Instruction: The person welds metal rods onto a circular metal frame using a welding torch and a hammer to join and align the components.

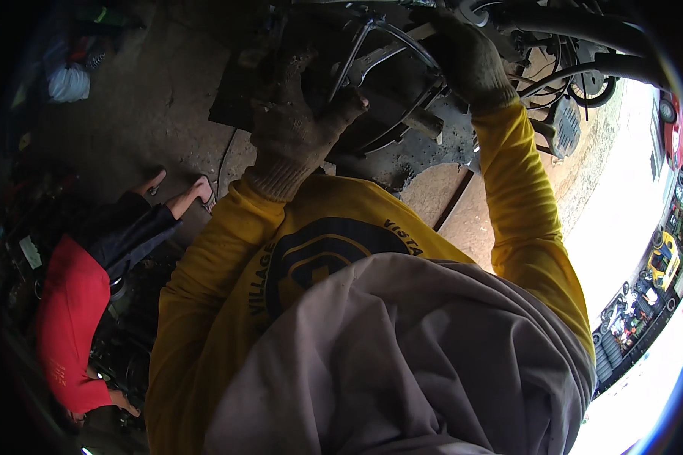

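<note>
My left hand (300, 136), in a dirty knitted work glove, hangs beside a curved, spoked metal frame that looks like a wheel (366, 30). Its thumb and fingers are apart, and I see nothing held in it. My right hand (474, 64), gloved too, reaches to the far right side of that frame. Its fingers are lost in shadow, so their grip does not show. A shiny curved metal part (474, 14) lies just past the right hand. Under the frame is a dark, grimy work surface (432, 152) with a ragged near edge.
At the left a person in a red shirt (72, 318) bends over dark clutter. A white bundle (68, 82) lies at the far left. Thick dark tubes (584, 29) and a small wheel (593, 89) are at the right. Outside stand a red car (674, 129) and a yellow vehicle (662, 258).
</note>
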Motion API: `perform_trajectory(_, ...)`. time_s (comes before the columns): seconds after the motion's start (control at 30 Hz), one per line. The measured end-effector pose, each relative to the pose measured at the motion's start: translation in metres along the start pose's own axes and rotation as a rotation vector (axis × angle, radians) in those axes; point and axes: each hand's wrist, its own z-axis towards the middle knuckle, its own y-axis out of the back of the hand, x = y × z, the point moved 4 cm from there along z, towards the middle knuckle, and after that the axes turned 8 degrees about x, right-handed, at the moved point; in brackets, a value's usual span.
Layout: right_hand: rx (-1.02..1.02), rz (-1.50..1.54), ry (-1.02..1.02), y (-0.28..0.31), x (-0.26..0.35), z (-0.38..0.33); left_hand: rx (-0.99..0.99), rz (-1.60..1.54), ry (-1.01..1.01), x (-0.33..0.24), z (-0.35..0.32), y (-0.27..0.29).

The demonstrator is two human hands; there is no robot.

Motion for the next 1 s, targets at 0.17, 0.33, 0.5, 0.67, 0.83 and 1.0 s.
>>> perform_trajectory(0.17,0.256,0.29,-0.068,-0.045,-0.015,0.096,0.034,-0.022,0.058,0.002,-0.006,0.002)
perform_trajectory(0.33,0.397,0.567,-0.061,-0.068,-0.005,0.145,0.031,-0.039,-0.039,0.003,0.002,-0.001)
perform_trajectory(0.5,0.176,1.017,-0.305,-0.019,-0.019,0.127,0.016,0.005,-0.056,0.003,-0.003,-0.002)
perform_trajectory(0.67,-0.084,0.079,0.015,0.024,-0.011,0.038,-0.03,0.014,-0.099,-0.002,0.0,0.002)
perform_trajectory(0.83,-0.065,0.661,-0.426,-0.005,-0.009,-0.008,0.065,-0.086,0.031,-0.001,0.003,0.003)
perform_trajectory(1.0,-0.126,0.222,-0.173,-0.002,-0.009,-0.019,0.021,-0.071,-0.051,0.007,0.005,-0.003)
